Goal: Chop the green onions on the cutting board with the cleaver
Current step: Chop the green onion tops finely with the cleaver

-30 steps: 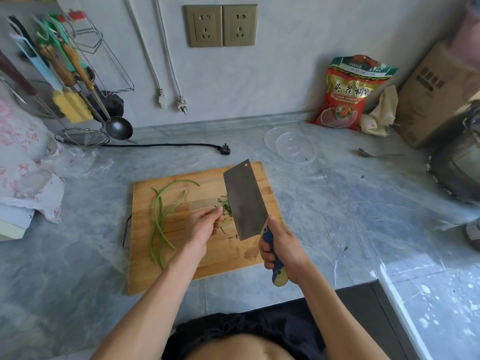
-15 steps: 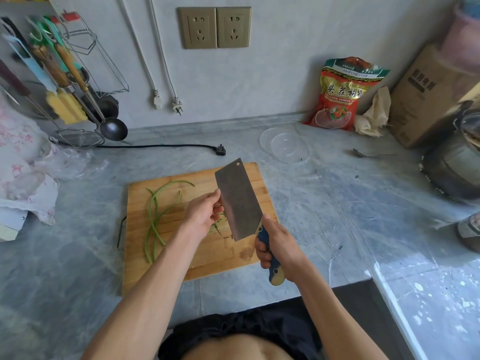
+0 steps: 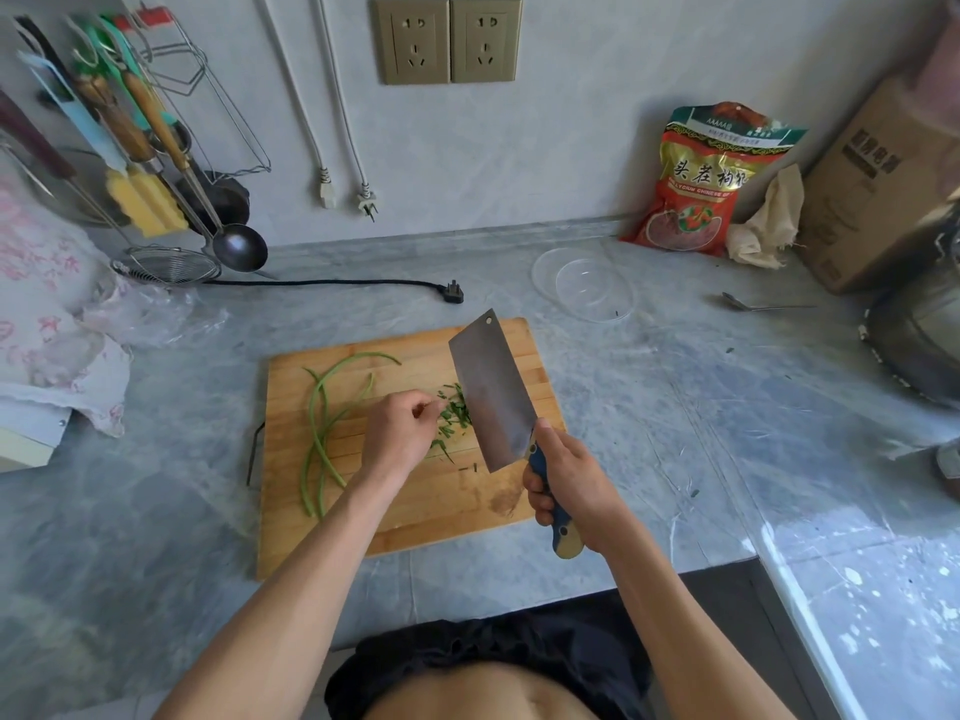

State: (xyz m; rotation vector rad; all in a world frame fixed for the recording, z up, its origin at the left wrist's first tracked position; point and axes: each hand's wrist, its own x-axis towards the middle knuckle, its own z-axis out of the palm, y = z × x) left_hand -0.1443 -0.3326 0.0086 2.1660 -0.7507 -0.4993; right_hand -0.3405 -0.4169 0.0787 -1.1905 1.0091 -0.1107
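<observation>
Since the earlier frames, the left hand [image 3: 402, 431] has been drawn back from the blade face, so that a loose pile of short chopped green onion pieces [image 3: 453, 417] is now uncovered between hand and blade. The steel rectangular cleaver with the blue-and-tan handle [image 3: 491, 389] is kept raised and tilted, its flat side turned toward the camera and its tip pointed toward 11 o'clock.

The handle is gripped by the right hand [image 3: 566, 478], fingers wrapped fully round it, at about 4 o'clock on the rectangular bamboo cutting board [image 3: 415, 517]. The left hand's fingers are curled, and a few green shreds appear to be pinched at the fingertips [image 3: 427, 409], though whether they are truly held or merely touched cannot be told for certain.

The uncut long green onion stalks [image 3: 324, 433] lie at about 9 o'clock on the board, their long axis running roughly from 12 to 6 o'clock, with the upper ends curved toward 2 o'clock. They are well apart from the blade and lie on the far side of the left hand, which is the nearer hand to them. Chopping looks partly done. For the coming cut, the stalks would likely need to be drawn by the left hand toward 3 o'clock and turned crosswise, since they now run nearly parallel to the blade's edge.
</observation>
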